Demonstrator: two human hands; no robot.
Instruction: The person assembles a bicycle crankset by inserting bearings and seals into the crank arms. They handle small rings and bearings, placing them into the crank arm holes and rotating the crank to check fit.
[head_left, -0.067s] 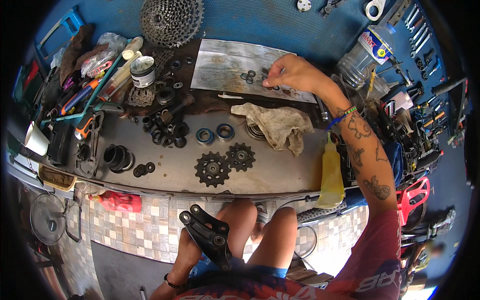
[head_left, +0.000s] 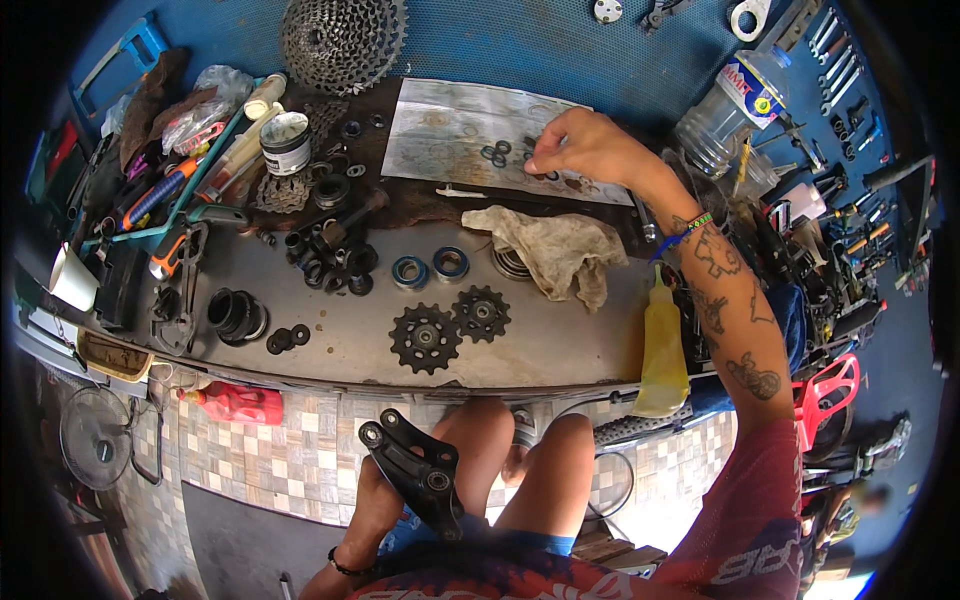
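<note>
Above my lap, my left hand (head_left: pixel 372 498) is closed around a black bicycle suspension link (head_left: pixel 437 480) with round bearing holes. My right hand (head_left: pixel 590 148) reaches over the far side of the bench, its thumb and fingers pinched together just above a stained white sheet (head_left: pixel 430 130). Whatever sits between those fingertips, if anything, is too small to make out. Beside them on the sheet lie several small dark rings (head_left: pixel 497 152). Nearer to me on the metal bench rest two blue-sealed bearings (head_left: pixel 450 263) and two black toothed pulley wheels (head_left: pixel 425 338).
A crumpled beige rag (head_left: pixel 560 250) covers part of a metal ring. At the bench's right edge is a yellow squeeze bottle (head_left: pixel 662 350). Black bushings (head_left: pixel 330 255), a grease tub (head_left: pixel 286 145) and tools crowd the left. A large clear bottle (head_left: pixel 735 110) stands back right.
</note>
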